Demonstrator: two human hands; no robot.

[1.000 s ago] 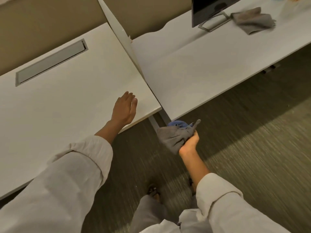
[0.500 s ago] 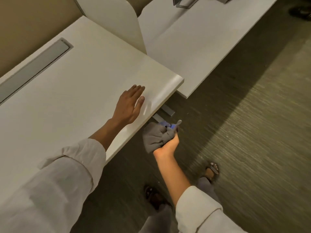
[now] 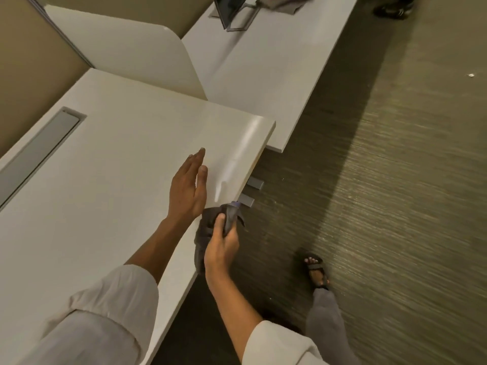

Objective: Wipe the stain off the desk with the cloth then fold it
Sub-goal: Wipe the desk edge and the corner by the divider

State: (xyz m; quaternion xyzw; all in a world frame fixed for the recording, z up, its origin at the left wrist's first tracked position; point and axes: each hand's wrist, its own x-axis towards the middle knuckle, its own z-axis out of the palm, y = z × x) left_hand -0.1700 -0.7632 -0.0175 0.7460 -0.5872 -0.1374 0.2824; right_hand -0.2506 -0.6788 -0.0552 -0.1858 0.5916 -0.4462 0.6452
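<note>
Lowest in the frame, two pale sleeves reach forward. The right hand point(image 3: 221, 248), just below the centre, is closed around a bunched grey cloth point(image 3: 210, 227); the thumb presses into the wad and a small blue-purple bit pokes out at its top. The cloth hangs just off the near edge of the white surface point(image 3: 110, 180), beside it rather than on it, and its loose end drops below the hand along the edge. Held crumpled like this, it looks ready for scrubbing, not folding, so the wiping step seems not yet begun.

Just up and left of it, the left hand point(image 3: 188, 188) lies flat with fingers together and straight, holding nothing, palm down on the surface near its right edge. It probably steadies the person or marks the spot to be cleaned. No stain shows clearly; only a pale sheen lies right of that hand.

At the left of the frame a grey cable slot point(image 3: 39, 156) is set into the surface. Beyond a rounded divider point(image 3: 126, 54), a second desk point(image 3: 263, 75) runs to the upper right, carrying a monitor stand point(image 3: 237, 14) and another grey rag point(image 3: 284, 2) at the top edge.
</note>
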